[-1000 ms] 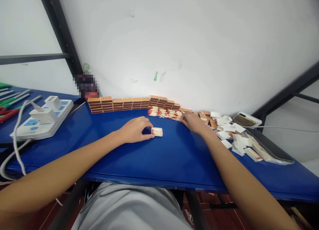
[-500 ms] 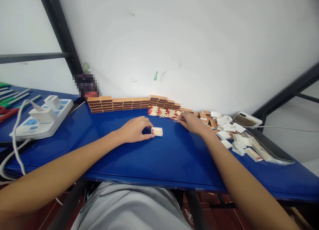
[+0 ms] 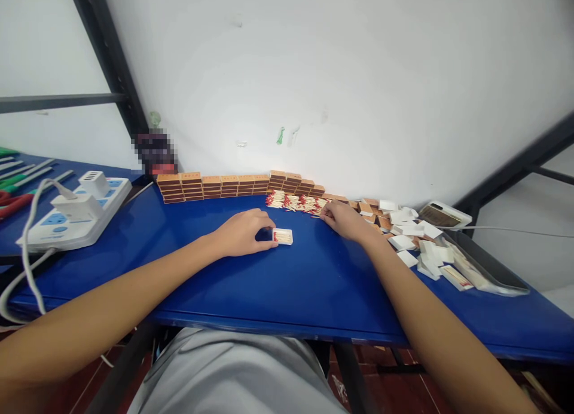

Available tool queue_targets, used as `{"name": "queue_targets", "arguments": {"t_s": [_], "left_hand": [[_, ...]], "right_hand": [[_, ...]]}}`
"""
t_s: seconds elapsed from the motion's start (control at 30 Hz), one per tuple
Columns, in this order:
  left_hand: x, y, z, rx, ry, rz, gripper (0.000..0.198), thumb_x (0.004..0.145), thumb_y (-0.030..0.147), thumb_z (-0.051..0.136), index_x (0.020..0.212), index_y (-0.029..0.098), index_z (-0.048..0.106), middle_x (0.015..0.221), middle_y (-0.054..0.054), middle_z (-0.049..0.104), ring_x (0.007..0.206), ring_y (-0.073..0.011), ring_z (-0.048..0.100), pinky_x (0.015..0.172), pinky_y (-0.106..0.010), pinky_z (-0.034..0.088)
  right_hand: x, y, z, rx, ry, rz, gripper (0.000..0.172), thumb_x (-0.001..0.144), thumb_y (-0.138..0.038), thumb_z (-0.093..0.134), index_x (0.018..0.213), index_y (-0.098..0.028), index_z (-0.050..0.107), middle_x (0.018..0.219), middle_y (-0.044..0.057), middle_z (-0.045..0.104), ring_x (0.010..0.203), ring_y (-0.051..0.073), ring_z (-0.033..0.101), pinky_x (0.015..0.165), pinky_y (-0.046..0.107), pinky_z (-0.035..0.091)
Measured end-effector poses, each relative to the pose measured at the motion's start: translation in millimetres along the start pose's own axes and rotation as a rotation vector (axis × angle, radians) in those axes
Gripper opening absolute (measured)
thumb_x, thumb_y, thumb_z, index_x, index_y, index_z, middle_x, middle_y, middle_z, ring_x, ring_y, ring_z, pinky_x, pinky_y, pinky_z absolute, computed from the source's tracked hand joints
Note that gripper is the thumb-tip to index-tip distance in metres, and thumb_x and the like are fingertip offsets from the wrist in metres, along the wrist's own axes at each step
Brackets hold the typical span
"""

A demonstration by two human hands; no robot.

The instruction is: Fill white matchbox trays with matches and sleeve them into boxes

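My left hand (image 3: 246,232) grips the left end of a small white matchbox tray (image 3: 289,237) between thumb and fingers. The tray lies on the blue table with several red-tipped matches (image 3: 282,236) inside it. Further back, my right hand (image 3: 343,218) is at the right end of a long pile of loose matches (image 3: 293,202). Its thumb and forefinger are pinched together on matches there; how many they hold is hidden.
Closed matchboxes (image 3: 182,190) are stacked in a row along the wall. To the right lie jumbled white trays (image 3: 406,229) and brown sleeves, a phone (image 3: 443,215) with a cable, and a black tray (image 3: 487,261). A power strip (image 3: 85,217) stands at left.
My right hand has barely shifted at the pile, its fingertips slightly further right. My left hand and the matchbox tray have stayed in place.
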State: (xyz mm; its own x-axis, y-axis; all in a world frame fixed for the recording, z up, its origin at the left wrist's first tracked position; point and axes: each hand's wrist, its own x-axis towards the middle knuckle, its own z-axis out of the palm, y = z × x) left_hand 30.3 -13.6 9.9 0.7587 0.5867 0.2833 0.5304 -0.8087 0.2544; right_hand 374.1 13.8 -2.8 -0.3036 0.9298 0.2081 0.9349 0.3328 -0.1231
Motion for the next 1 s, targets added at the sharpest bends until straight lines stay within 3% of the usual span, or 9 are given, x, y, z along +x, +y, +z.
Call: {"name": "queue_targets", "arguments": {"t_s": [1.0], "left_hand": [[-0.3, 1.0, -1.4, -0.003, -0.014, -0.008, 0.03, 0.097, 0.046, 0.071, 0.112, 0.019, 0.075, 0.105, -0.008, 0.072, 0.099, -0.0255, 0.065, 0.082, -0.036, 0.047]], "right_hand": [[3.0, 7.0, 3.2, -0.005, 0.026, -0.039, 0.014, 0.097, -0.018, 0.058, 0.098, -0.017, 0.072, 0.098, 0.011, 0.071, 0.083, 0.021, 0.063, 0.075, 0.03, 0.043]]}}
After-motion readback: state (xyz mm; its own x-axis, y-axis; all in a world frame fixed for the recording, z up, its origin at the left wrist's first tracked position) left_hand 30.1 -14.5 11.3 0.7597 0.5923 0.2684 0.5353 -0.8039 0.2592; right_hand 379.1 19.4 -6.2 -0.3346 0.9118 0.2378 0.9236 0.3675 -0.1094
